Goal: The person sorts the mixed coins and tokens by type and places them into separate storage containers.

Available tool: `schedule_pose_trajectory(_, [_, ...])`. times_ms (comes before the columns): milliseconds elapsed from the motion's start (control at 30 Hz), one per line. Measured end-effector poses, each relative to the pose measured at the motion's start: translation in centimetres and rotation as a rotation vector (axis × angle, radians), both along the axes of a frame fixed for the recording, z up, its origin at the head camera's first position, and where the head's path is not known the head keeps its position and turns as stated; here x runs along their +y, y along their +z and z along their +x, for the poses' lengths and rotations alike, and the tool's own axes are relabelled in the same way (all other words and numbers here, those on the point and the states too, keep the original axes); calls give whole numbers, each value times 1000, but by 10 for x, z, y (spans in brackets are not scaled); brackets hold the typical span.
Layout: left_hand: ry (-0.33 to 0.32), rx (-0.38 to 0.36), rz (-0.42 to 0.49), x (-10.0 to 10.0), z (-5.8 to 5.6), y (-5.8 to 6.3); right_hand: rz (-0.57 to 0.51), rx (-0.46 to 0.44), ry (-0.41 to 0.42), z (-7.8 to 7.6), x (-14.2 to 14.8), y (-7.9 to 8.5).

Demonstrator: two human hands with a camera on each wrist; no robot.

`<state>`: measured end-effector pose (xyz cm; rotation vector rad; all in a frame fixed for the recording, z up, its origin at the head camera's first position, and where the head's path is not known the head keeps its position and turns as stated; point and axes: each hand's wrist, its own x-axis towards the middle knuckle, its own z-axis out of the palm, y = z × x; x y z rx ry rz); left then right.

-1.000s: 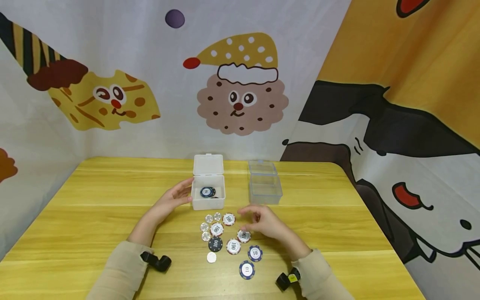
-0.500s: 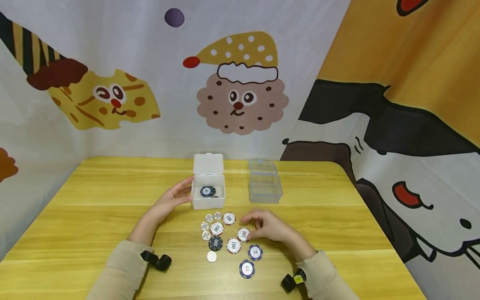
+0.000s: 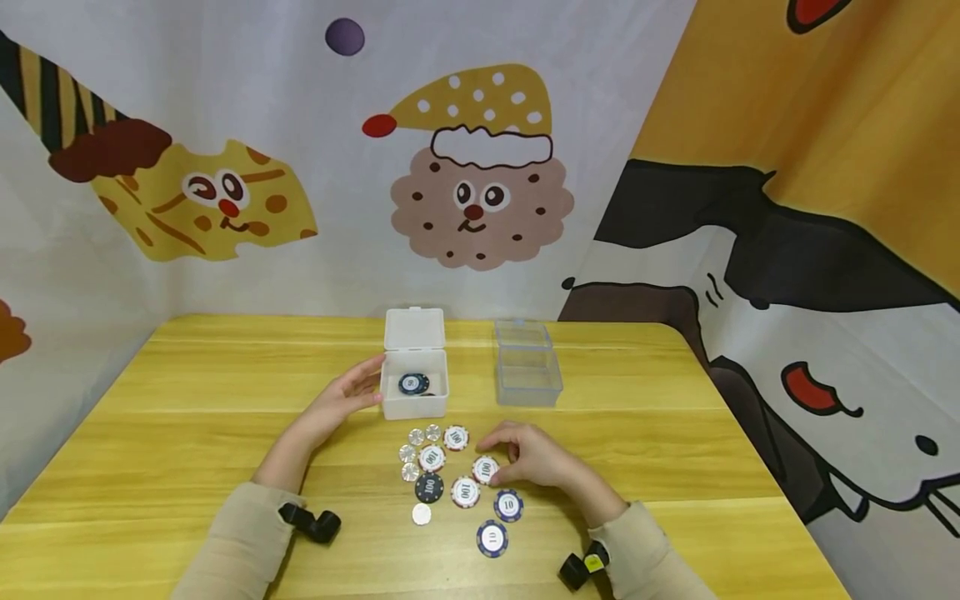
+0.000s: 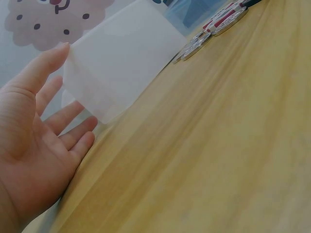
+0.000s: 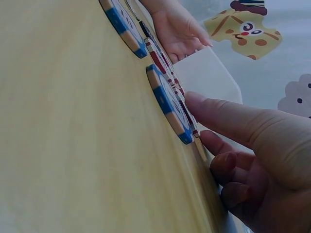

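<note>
My left hand [image 3: 333, 407] touches the left side of the white plastic box [image 3: 414, 407]; in the left wrist view its thumb and straight fingers meet the box wall [image 4: 116, 58]. The box's lid is raised, and dark poker chips [image 3: 413, 383] lie inside. With thumb and index finger at opposite edges, my right hand [image 3: 536, 457] pinches a red-and-white 100 poker chip [image 3: 485, 469] lying on the table. Beside it are another red-and-white chip [image 3: 465, 492] and a blue chip [image 3: 508, 505]. The right wrist view shows the thumb [image 5: 228, 116] behind a blue chip [image 5: 167, 104].
A clear box [image 3: 528, 387] with its lid up stands right of the white one. On the wooden table [image 3: 645, 417] lie several small silver discs [image 3: 407, 453], a black 100 chip [image 3: 429, 487], a white disc [image 3: 422, 514] and another blue chip [image 3: 492, 538].
My right hand has shifted slightly right and toward me, uncovering more of the red-and-white chip, and its index fingertip has come down to the chip's far edge. The left hand has stayed put.
</note>
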<state>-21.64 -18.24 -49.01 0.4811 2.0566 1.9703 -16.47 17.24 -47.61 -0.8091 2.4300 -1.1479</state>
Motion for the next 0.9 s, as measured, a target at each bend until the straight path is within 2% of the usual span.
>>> schedule_pose_trajectory(300, [-4,1,-1,0,0,-2,30,-6,18,1,-2,2])
schedule_pose_trajectory(900, [-8,11,1,-1,0,-2,56,37,27,3,-3,4])
